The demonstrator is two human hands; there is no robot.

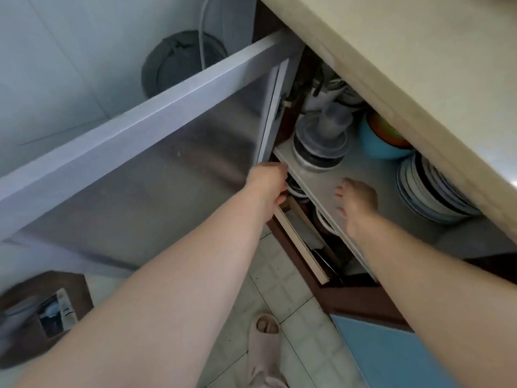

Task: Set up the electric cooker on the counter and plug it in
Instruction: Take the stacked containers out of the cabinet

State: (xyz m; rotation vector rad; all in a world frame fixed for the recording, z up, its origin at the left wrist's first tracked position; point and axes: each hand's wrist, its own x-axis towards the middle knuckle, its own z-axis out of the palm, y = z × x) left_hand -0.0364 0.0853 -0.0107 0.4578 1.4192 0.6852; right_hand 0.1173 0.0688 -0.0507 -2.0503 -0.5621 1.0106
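Note:
Under the counter (419,65) a cabinet stands open with its door (134,175) swung out to the left. My left hand (267,186) reaches below the grey shelf (321,186), and its fingers curl onto the rim of a round white and dark thing, apparently the electric cooker (296,191). The shelf hides most of that thing. My right hand (356,203) hovers in front of the shelf's edge with fingers spread and holds nothing. A second round white rim (324,222) shows below the shelf, under my right hand.
On the shelf stand stacked lidded containers (319,147), a blue bowl (377,144) with coloured bowls inside, and a pile of plates (430,191). A dark bin (179,65) sits behind the door. My slippered foot (264,340) is on the tiled floor.

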